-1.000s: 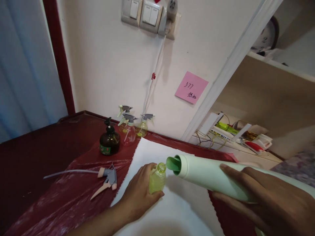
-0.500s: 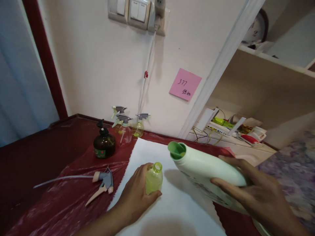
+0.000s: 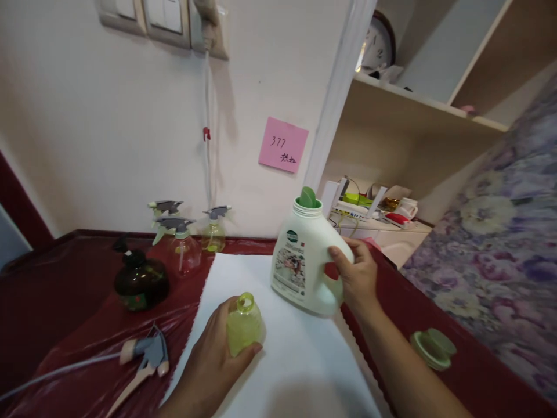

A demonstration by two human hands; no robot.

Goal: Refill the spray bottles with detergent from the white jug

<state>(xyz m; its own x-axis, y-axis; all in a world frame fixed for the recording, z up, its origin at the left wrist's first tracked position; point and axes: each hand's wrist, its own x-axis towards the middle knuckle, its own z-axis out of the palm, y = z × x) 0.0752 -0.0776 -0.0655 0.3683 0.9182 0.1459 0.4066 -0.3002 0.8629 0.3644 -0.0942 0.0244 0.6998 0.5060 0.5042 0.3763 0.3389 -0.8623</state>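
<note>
Two grips, both loaded: left hand (image 3: 213, 355) wrapped round the uncapped yellow bottle (image 3: 243, 330), right hand (image 3: 359, 274) clasping the jug (image 3: 296, 247) upright by its handle. Both over the white sheet (image 3: 289, 363); can't tell if either base touches. Loose spray head (image 3: 150, 353) left, cap (image 3: 431, 351) right on the tabletop (image 3: 402, 302). Risk: squeezing thin-looking bottle walls, or knocking bottle and jug together, could slop contents out.

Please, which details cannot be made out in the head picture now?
Head view:
- Jug label: fine print too small.
- Wall switches: tops cut off by the upper edge.
- Loose sprayer: tube end cut off by left edge.
- Left hand: some fingertips hidden behind yellow bottle.
</note>
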